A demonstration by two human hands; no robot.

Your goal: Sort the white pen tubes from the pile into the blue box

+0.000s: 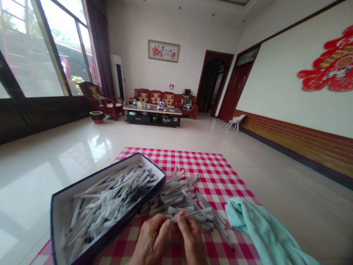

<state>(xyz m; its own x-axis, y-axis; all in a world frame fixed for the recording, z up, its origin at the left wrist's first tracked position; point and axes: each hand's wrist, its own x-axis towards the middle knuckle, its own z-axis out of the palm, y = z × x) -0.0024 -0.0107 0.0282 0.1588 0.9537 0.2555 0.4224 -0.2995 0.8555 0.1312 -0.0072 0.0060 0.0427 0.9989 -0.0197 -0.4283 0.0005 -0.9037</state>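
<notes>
My left hand point(151, 239) and my right hand point(191, 239) meet at the bottom of the view, fingers pinched together on one white pen point(193, 214) that lies across them. Just beyond my fingers a loose pile of white pens point(182, 197) rests on the red-and-white checked cloth point(209, 173). To the left, a dark blue shallow box point(59, 197) tilts toward me, filled with several more white pens point(110, 200). My wrists are cut off by the frame's lower edge.
A light teal cloth point(261, 230) lies bunched to the right of my hands. Beyond the checked cloth is glossy tiled floor, then a dark coffee table point(153, 114), red wooden sofa point(162, 97) and armchair point(100, 99). Large windows stand at left.
</notes>
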